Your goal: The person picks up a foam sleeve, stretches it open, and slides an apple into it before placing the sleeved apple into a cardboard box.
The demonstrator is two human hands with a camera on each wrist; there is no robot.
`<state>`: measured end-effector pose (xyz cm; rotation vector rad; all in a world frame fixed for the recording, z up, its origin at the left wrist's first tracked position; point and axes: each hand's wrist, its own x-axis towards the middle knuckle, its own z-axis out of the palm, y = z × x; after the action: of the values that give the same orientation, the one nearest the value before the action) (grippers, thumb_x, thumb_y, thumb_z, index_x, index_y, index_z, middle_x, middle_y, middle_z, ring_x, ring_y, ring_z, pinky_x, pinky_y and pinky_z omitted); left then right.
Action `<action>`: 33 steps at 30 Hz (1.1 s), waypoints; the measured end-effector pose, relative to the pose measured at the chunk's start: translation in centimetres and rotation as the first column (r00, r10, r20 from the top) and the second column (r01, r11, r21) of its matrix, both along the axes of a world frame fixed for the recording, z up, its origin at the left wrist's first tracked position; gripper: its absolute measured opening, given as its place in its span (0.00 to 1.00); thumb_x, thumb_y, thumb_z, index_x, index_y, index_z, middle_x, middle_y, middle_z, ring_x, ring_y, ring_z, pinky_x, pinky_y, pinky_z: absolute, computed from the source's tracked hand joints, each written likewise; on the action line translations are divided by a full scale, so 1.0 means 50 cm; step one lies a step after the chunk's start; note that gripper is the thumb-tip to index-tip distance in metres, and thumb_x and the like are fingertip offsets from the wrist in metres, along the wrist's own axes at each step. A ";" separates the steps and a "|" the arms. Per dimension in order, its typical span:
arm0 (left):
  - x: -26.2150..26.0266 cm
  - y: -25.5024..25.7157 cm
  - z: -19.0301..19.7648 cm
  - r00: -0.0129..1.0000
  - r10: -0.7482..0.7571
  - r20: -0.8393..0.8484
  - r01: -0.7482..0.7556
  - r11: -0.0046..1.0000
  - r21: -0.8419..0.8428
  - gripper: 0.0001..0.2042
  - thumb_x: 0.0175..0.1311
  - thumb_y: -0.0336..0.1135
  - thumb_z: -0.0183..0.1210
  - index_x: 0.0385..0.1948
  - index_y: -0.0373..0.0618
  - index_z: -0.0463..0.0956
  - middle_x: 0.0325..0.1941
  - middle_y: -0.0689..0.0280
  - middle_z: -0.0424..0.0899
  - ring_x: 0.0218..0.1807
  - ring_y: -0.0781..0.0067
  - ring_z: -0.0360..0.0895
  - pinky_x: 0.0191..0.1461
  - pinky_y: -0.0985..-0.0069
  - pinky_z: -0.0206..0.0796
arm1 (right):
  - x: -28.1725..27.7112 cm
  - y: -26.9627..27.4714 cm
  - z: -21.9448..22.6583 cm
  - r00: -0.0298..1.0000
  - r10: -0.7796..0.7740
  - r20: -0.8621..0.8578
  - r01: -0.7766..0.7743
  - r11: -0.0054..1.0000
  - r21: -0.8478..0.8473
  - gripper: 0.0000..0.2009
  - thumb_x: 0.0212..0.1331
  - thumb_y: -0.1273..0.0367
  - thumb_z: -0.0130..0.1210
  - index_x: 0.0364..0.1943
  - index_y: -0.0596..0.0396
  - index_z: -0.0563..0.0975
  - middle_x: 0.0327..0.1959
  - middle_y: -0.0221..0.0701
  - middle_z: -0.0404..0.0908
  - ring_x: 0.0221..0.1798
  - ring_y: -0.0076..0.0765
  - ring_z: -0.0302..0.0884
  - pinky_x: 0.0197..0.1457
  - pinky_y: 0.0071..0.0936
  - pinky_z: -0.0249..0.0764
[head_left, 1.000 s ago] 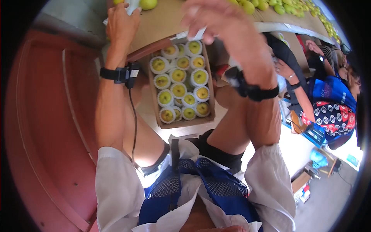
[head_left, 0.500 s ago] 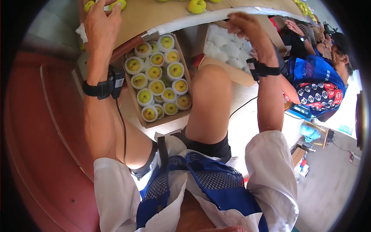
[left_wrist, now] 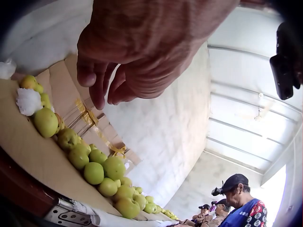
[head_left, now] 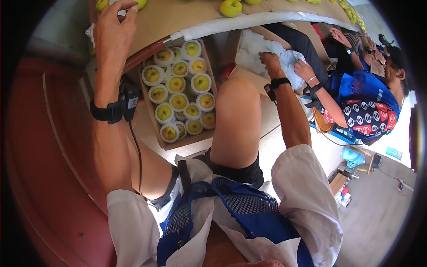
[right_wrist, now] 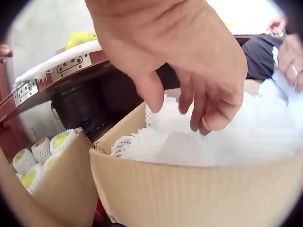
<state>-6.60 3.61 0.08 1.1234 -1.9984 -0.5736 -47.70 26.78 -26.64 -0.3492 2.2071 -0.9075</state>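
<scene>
My left hand (head_left: 114, 35) is above the cardboard-covered table (head_left: 178, 18), beside a yellow-green apple (head_left: 141, 4). Its fingers hang loosely bent with nothing between them in the left wrist view, where more apples (left_wrist: 93, 173) and a white foam net (left_wrist: 28, 101) lie beyond. Over a carton (right_wrist: 189, 189) full of white foam fruit nets (right_wrist: 177, 146), my right hand (right_wrist: 184, 61) reaches down, thumb and fingers apart, fingertips close over the nets. Between my legs and the table stands a carton (head_left: 165, 143) of apples (head_left: 178, 102) in foam nets.
Another person's hand (head_left: 304, 71) is at the far side of the net carton. That person, in a blue vest (head_left: 362, 91), sits to the right. The table's padded white edge (head_left: 249, 18) overhangs the cartons. A red panel (head_left: 49, 155) stands at my left.
My right hand has moved from above the table, right and down to the net carton. My left hand has shifted slightly left and stays at the table. The view has turned rightward.
</scene>
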 end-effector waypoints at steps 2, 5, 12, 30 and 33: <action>-0.003 0.000 -0.002 1.000 0.002 0.020 -0.002 1.000 -0.009 0.11 0.68 0.39 0.59 0.47 0.48 0.84 0.41 0.65 0.83 0.39 0.74 0.84 0.45 0.74 0.73 | 0.024 -0.023 0.036 0.982 -0.149 0.117 0.147 0.989 0.021 0.25 0.64 0.53 0.59 0.54 0.59 0.78 0.47 0.37 0.85 0.43 0.38 0.81 0.47 0.48 0.72; -0.006 -0.001 0.000 0.999 0.008 0.050 -0.007 1.000 -0.019 0.11 0.67 0.39 0.60 0.46 0.47 0.84 0.41 0.63 0.84 0.39 0.71 0.85 0.45 0.72 0.73 | 0.012 -0.049 0.012 0.909 -0.317 0.271 0.328 0.945 0.002 0.26 0.65 0.52 0.58 0.55 0.60 0.77 0.44 0.38 0.84 0.39 0.36 0.80 0.42 0.42 0.70; -0.022 0.025 0.036 0.999 0.022 0.047 -0.019 0.998 -0.053 0.07 0.64 0.28 0.61 0.39 0.35 0.78 0.38 0.56 0.79 0.35 0.63 0.78 0.41 0.69 0.70 | -0.043 -0.017 -0.057 0.979 0.179 0.102 -0.149 0.956 -0.251 0.16 0.65 0.57 0.58 0.45 0.56 0.79 0.30 0.31 0.80 0.22 0.27 0.67 0.25 0.23 0.60; -0.013 0.045 0.024 0.998 0.044 0.042 -0.040 0.996 -0.080 0.08 0.63 0.30 0.62 0.39 0.36 0.79 0.37 0.57 0.80 0.34 0.64 0.78 0.41 0.69 0.70 | -0.041 0.083 0.060 0.991 -0.103 -0.080 0.093 0.988 -0.127 0.18 0.58 0.62 0.61 0.49 0.57 0.81 0.37 0.31 0.87 0.28 0.27 0.80 0.27 0.27 0.68; 0.035 -0.067 -0.066 0.993 -0.050 -0.110 0.058 0.996 0.067 0.08 0.63 0.30 0.62 0.39 0.36 0.79 0.37 0.58 0.80 0.34 0.64 0.78 0.40 0.69 0.70 | -0.053 0.096 -0.006 0.939 0.029 -0.342 -0.051 0.997 -0.054 0.21 0.56 0.61 0.61 0.50 0.62 0.80 0.38 0.35 0.88 0.30 0.33 0.84 0.35 0.31 0.77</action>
<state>-4.85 0.25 -3.21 1.0599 -1.9334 -0.7223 -50.36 31.59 -26.92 -0.6198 2.4785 -0.9530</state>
